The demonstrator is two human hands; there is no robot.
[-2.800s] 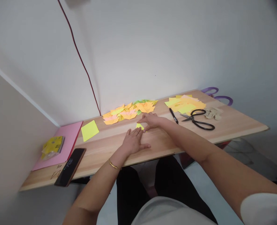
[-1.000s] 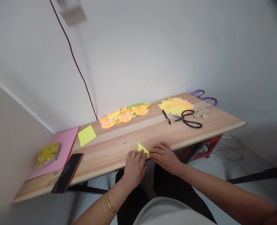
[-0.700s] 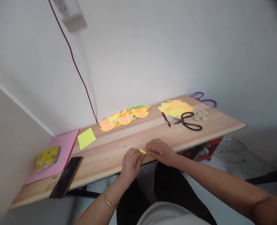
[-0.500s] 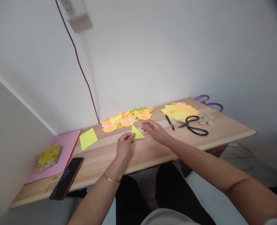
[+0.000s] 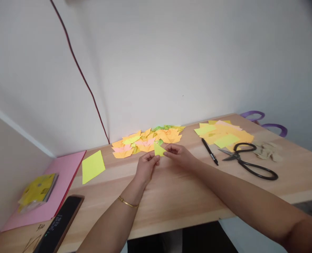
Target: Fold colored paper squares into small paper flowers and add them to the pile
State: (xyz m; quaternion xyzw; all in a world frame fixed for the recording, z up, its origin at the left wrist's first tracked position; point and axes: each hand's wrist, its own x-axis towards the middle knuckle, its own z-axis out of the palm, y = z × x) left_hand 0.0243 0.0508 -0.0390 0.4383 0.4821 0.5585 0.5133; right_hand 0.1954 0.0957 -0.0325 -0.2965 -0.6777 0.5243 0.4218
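Note:
A small folded triangle of yellow paper (image 5: 159, 150) is held up over the wooden table, between my two hands. My left hand (image 5: 146, 167) pinches its left side between thumb and fingers. On its right corner, my right hand (image 5: 179, 156) is closed with thumb and fingertips. Just behind the hands lies a row of folded paper flowers (image 5: 146, 143) in orange, pink, yellow and green. A flat yellow sheet of paper (image 5: 93, 167) rests to the left of my left hand.
Right of my hands are a black pen (image 5: 210, 151), black-handled scissors (image 5: 247, 160), a pile of coloured paper (image 5: 224, 134) and crumpled beige scraps (image 5: 269, 151). Purple handles (image 5: 275, 127) show past the table edge. Left are a pink folder (image 5: 66, 172), a yellow packet (image 5: 38, 191) and a phone (image 5: 59, 223).
My right hand has come in from beside the yellow paper triangle and now grips its right corner. My left hand keeps its hold. The view has moved closer to the table.

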